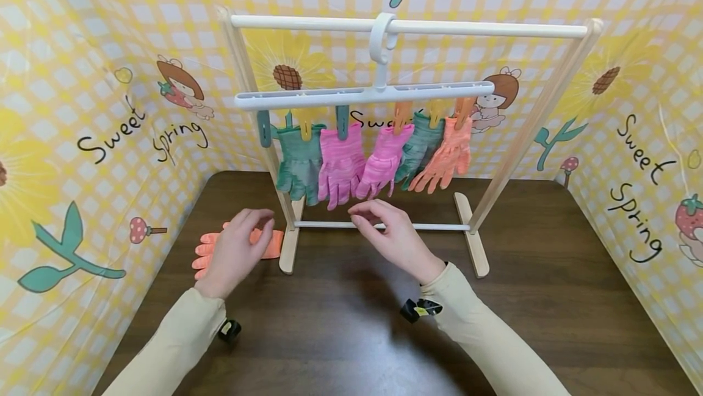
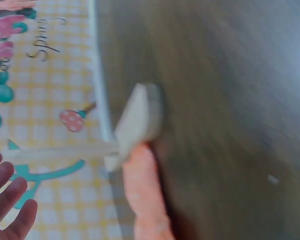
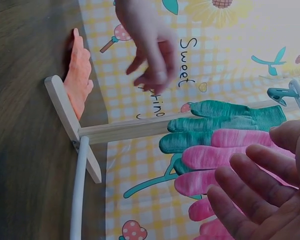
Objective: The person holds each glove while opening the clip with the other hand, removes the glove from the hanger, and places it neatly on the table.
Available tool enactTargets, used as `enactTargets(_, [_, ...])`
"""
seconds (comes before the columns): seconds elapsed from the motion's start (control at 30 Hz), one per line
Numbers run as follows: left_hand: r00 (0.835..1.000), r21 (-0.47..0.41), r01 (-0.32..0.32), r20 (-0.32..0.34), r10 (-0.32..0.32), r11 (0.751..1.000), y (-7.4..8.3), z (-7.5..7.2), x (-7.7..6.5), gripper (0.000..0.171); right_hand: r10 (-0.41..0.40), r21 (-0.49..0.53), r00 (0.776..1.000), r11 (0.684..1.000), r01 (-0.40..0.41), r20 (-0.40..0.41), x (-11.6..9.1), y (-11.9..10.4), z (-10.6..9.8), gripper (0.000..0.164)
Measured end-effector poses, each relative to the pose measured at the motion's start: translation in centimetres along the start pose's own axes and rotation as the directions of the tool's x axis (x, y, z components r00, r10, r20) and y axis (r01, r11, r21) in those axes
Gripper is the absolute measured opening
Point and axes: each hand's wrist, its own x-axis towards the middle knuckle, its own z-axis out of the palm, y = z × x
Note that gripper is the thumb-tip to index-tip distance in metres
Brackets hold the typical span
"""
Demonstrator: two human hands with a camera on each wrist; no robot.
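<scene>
From where I stand, what matters is how the salmon-orange knitted fabric glove [image 3: 78,80] lies to the person's left hand [image 1: 236,249]. The glove rests flat on the dark brown wooden table [image 1: 549,298], its long axis running between 9 and 3 o'clock as the person faces the rack: fingers toward 9, cuff toward 3, right beside the pale wooden rack foot [image 1: 291,249]. Whether cuff and foot touch, I can't make out.

The left hand is much the nearer. Seen from above it covers the glove's middle, yet the right wrist view shows it raised well clear of the tabletop. Its fingers, loosely bent with the thumb apart, hold nothing and point toward 1 o'clock, so the glove sits lower and back from the fingertips, toward 8 o'clock.

The person's right hand [image 1: 392,234] has the glove far off at 9 o'clock. Its fingers are relaxed, slightly spread and without a load, just by the hanging pink knitted gloves [image 1: 340,164]; I can't tell if they touch.

Ahead of the left hand, toward 12 to 1 o'clock and higher, a dark-green plastic clip [image 1: 265,129] hangs bare from the pale-blue plastic hanger [image 1: 307,96].
</scene>
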Motion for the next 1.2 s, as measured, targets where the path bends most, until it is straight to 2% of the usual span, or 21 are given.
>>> enactTargets(0.13, [0.996,-0.131,0.054,-0.061,-0.062,0.99,1.3,-0.5,1.3,0.022,-0.007,-0.01,1.0,1.0,0.007,-0.003,0.2,-0.2,0.0,0.018])
enactTargets(0.33, [0.987,-0.26,0.114,-0.082,-0.14,0.959,2.7,-1.1,3.3,0.025,-0.012,-0.01,1.0,1.0,0.012,-0.023,0.5,-0.5,0.0,0.017])
enactTargets(0.5, [0.984,-0.31,0.13,-0.077,-0.161,0.942,3.5,-1.2,4.5,0.026,-0.019,-0.002,0.999,1.0,0.019,-0.03,0.7,-0.6,-0.2,0.017])
enactTargets(0.73, [0.983,-0.361,0.12,-0.09,-0.162,0.925,4.3,-0.8,5.7,0.032,-0.026,-0.006,0.999,1.0,0.026,-0.035,0.8,-0.8,-0.3,0.017])
enactTargets(0.87, [0.978,-0.41,0.134,-0.092,-0.187,0.902,4.6,-0.6,6.2,0.033,-0.033,-0.005,0.999,0.999,0.032,-0.033,0.8,-0.8,-0.3,0.018])
enactTargets(1.03, [0.968,-0.473,0.179,-0.072,-0.241,0.863,5.0,-0.4,7.1,0.031,-0.054,-0.008,0.998,0.999,0.054,-0.041,1.1,-1.0,-0.3,0.019])
enactTargets(1.2, [0.962,-0.522,0.183,-0.077,-0.26,0.833,5.5,0.0,7.9,0.031,-0.069,-0.017,0.997,0.998,0.068,-0.046,1.4,-1.1,-0.2,0.018])
